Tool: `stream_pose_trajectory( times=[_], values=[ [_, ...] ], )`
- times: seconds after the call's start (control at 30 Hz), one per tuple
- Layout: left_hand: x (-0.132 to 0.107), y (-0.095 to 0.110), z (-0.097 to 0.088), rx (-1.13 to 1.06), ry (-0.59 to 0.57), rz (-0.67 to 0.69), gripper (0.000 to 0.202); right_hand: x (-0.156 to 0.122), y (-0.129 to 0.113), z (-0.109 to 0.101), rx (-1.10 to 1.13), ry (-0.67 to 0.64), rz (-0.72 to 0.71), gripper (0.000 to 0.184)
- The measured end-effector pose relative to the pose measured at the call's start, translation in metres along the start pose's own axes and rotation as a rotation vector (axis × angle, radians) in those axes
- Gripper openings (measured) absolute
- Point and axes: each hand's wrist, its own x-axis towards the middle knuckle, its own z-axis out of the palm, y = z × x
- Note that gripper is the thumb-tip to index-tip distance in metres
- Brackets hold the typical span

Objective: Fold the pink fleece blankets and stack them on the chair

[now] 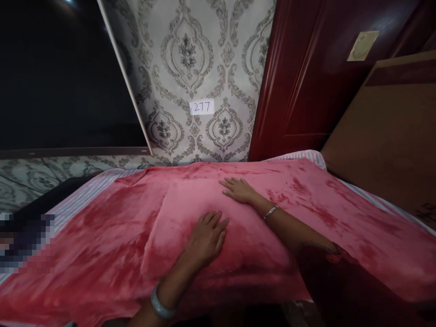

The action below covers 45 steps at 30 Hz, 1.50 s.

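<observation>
A plush red-pink blanket (102,236) is spread over a bed, with a raised lump (190,195) under it near the middle, pillow-shaped. My left hand (206,236) lies flat on the near side of this lump, fingers stretched out; a pale bangle circles its wrist. My right hand (238,190) rests flat on the far top of the lump, fingers extended to the left, a thin metal bracelet on its wrist. Neither hand holds anything.
A striped sheet (78,193) shows along the blanket's far edge. Patterned wallpaper with a small label reading 277 (201,107) is behind the bed. A dark screen (61,77) is at left, a dark red door (316,72) and a brown headboard (384,136) at right.
</observation>
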Motion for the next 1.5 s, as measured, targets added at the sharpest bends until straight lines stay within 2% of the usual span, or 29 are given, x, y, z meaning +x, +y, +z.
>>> stream_pose_trajectory(
  times=[0.1,0.2,0.57,0.67,0.77,0.83,0.87,0.93,1.03,1.13,1.2,1.37,1.43,1.5],
  values=[
    [-0.001,-0.001,0.001,-0.022,-0.001,-0.014,0.038,0.002,0.016,0.007,0.01,0.058,0.123,0.06],
    [-0.001,-0.001,0.001,-0.031,0.003,-0.016,0.038,-0.001,0.019,0.015,0.024,0.121,0.11,0.06],
    [0.001,0.001,0.001,-0.046,0.002,-0.028,0.036,-0.004,0.016,0.016,0.007,0.108,0.128,0.06],
    [-0.001,0.005,-0.005,-0.051,0.024,-0.043,0.036,-0.005,0.016,0.012,0.003,0.078,0.13,0.059],
    [-0.012,0.012,-0.021,-0.016,0.068,-0.059,0.039,-0.003,0.009,0.0,0.002,0.02,0.159,0.061],
    [-0.026,0.018,-0.033,0.036,0.071,-0.097,0.042,0.0,-0.007,-0.009,-0.022,0.036,0.13,0.062],
    [-0.035,0.021,-0.037,0.068,0.067,-0.122,0.044,0.001,-0.021,-0.012,-0.034,0.058,0.069,0.061],
    [-0.053,0.024,-0.04,0.134,0.057,-0.166,0.051,0.003,-0.055,-0.013,-0.036,0.077,-0.142,0.059],
    [-0.077,0.025,-0.032,0.22,0.063,-0.203,0.065,0.006,-0.109,-0.002,0.031,-0.025,-0.469,0.057],
    [-0.089,0.024,-0.018,0.281,0.083,-0.207,0.074,0.017,-0.132,0.01,0.022,-0.071,-0.608,0.057],
    [-0.091,0.023,-0.013,0.293,0.086,-0.2,0.075,0.031,-0.127,0.013,-0.018,-0.054,-0.567,0.058],
    [-0.091,0.024,-0.014,0.267,0.074,-0.188,0.073,0.064,-0.086,0.013,0.007,-0.067,-0.191,0.061],
    [-0.091,0.025,-0.015,0.259,0.067,-0.191,0.073,0.069,-0.078,0.018,0.031,-0.054,-0.143,0.062],
    [-0.092,0.024,-0.015,0.252,0.064,-0.197,0.073,0.071,-0.074,0.026,0.039,-0.018,-0.157,0.062]
  ],
)
